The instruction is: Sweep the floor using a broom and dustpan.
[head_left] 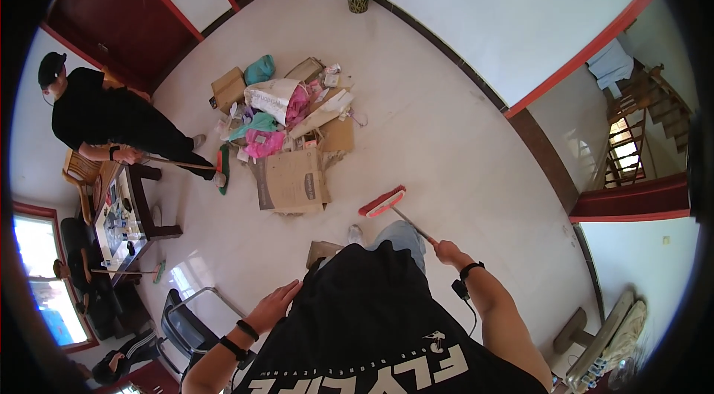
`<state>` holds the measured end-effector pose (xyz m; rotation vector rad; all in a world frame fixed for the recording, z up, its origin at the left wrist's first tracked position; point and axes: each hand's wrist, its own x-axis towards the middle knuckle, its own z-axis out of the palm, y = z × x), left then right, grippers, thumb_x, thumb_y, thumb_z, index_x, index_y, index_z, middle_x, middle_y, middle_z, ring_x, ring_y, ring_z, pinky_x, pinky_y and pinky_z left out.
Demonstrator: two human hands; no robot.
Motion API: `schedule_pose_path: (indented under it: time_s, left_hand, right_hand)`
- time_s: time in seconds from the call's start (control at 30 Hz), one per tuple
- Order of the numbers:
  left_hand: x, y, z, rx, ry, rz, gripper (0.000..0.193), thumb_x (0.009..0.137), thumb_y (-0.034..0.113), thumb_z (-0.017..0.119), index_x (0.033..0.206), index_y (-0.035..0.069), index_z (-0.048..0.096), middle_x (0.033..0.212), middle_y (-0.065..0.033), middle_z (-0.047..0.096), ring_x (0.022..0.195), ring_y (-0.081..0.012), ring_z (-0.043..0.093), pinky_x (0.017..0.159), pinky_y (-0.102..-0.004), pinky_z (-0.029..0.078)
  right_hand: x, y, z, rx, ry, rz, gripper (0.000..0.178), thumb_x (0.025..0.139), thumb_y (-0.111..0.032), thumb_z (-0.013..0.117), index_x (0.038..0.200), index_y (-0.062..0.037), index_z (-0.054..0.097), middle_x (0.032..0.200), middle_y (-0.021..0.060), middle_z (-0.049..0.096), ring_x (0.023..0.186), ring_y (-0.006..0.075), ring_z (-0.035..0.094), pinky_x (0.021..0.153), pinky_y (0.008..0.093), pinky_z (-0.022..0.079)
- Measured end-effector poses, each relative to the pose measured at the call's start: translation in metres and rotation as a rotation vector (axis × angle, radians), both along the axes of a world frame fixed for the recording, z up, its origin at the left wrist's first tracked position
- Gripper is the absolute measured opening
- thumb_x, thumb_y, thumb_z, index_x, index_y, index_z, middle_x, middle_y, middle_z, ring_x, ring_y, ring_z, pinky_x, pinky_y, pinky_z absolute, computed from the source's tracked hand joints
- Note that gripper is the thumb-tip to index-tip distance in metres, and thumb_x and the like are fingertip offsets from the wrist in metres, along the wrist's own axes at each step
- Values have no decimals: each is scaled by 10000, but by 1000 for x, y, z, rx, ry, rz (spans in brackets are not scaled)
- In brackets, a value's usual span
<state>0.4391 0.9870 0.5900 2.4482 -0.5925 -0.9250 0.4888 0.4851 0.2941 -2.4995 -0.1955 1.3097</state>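
Observation:
My right hand is wrapped round the handle of a broom with a red head, whose bristles rest on the floor ahead of me. With its fingers stretched out, my left hand lies against the side of my black shirt and holds nothing. Beyond my feet spreads a heap of rubbish: a large flattened cardboard box, a white sack, pink plastic bags and a teal bag. A small cardboard piece lies beside my foot.
At the left a person in black holds a broom with a green head near the heap. A low table and a metal-framed chair stand to my left. By the far wall is a waste basket; stairs are at the right.

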Motion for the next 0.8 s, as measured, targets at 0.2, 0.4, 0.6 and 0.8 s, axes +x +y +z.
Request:
schedule_pose_path:
  time_s: [0.2,0.4,0.6,0.8]
  left_hand:
    - [-4,21,-15,57,98,63,754,743,112,624,1397,102,249,1376,-143,368,1214,-315,419,997,-384,387]
    - [-2,31,-16,223,224,423,854,711,212,720,1399,96,229,1333,-178,399,1178,-326,457,976,-389,401]
    - [-31,27,-10,426,256,716,805,737,231,706,1384,89,249,1244,-204,460,1004,-290,583,841,-401,479]
    - [-24,-5,-7,382,217,779,734,733,130,702,1348,75,305,1232,-211,482,935,-262,618,752,-363,514]
  right_hand:
    - [-26,0,14,-62,373,-184,491,912,-170,342,1397,-189,270,954,230,617,785,349,633,689,418,508]
    - [-48,-35,-32,-100,400,-328,616,870,-140,416,1430,-246,182,963,197,620,868,325,628,726,422,518]
    - [-40,-52,-77,-103,236,-357,632,877,-135,434,1432,-254,155,1019,206,558,913,351,602,763,438,512]
    - [27,-15,-136,17,95,-339,630,845,-119,455,1415,-186,195,937,217,594,851,375,609,728,455,509]
